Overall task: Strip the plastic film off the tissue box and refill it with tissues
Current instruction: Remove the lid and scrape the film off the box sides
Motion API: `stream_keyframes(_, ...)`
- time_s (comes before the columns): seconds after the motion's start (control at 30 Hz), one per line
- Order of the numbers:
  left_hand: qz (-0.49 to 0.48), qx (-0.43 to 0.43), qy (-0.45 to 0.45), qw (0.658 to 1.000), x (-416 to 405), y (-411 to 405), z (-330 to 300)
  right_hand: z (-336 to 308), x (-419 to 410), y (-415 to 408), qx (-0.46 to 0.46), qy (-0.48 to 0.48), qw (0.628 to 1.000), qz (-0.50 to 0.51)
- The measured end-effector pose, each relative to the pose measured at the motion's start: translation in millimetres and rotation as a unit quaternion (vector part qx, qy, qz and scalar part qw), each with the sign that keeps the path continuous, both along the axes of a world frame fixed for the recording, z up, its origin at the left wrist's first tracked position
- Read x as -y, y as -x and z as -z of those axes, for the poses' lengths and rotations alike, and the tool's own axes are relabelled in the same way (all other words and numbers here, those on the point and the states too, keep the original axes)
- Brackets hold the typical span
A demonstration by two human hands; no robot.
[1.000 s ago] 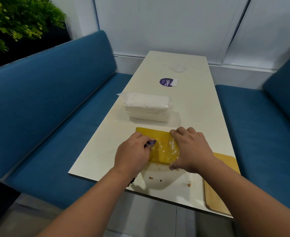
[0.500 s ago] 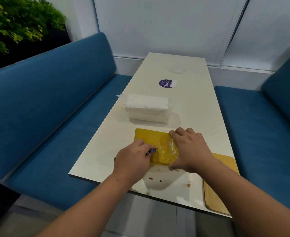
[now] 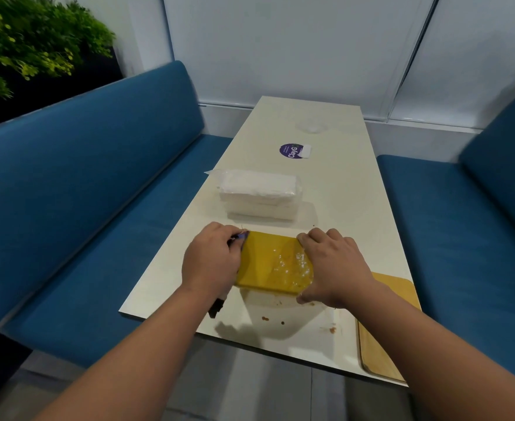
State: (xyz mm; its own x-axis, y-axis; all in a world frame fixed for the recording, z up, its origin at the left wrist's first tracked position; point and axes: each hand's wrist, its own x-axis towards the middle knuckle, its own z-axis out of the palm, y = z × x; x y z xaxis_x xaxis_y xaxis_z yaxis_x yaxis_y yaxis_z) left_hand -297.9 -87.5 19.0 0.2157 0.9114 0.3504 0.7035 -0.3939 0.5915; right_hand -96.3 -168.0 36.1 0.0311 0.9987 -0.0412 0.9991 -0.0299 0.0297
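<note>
1. Lying flat near the counter's (image 3: 335,189) front edge, the yellow tissue box (image 3: 268,265) runs its long axis left to right between both hands.
2. Left hand (image 3: 210,262) curls its fingers round a small purple-tipped tool (image 3: 240,237) at the box's left end, nearest any film edge.
3. Right hand (image 3: 335,265) presses down the glossy right end, fingers bent over it.
4. Tissue packs (image 3: 260,192) wait just behind.

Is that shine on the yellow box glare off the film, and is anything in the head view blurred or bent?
Head view: bright specks on the right half of the box look like glare off wrinkled film; the left bench edge is smeared by motion blur; the wide lens bows the wall lines; the hands cast a soft shadow on the table near its front edge.
</note>
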Motion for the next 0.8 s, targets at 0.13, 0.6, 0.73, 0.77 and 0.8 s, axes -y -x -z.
stream_keyframes(0.13, 0.026, -0.037, 0.011, 0.999, 3.7, -16.6, 0.6, -1.4, 0.1, -0.2, 0.000, 0.001, 1.000, 0.002)
stream_keyframes(0.6, 0.115, -0.113, -0.010, 0.987, 2.1, -36.7, -2.0, -0.4, -0.7, -0.8, -0.001, -0.004, 1.000, -0.002)
stream_keyframes(0.73, 0.068, -0.086, -0.019, 0.994, -9.1, -36.5, -2.6, 0.2, 0.1, -0.9, 0.001, -0.009, 1.000, -0.004)
stream_keyframes(0.77, 0.091, -0.101, -0.024, 0.990, -5.2, -40.3, -2.0, 0.1, 0.5, -0.6, 0.001, -0.008, 1.000, -0.005)
stream_keyframes(0.8, 0.113, -0.114, -0.029, 0.987, -0.7, -44.2, -1.5, 0.3, 0.8, -0.5, 0.002, -0.007, 1.000, -0.005)
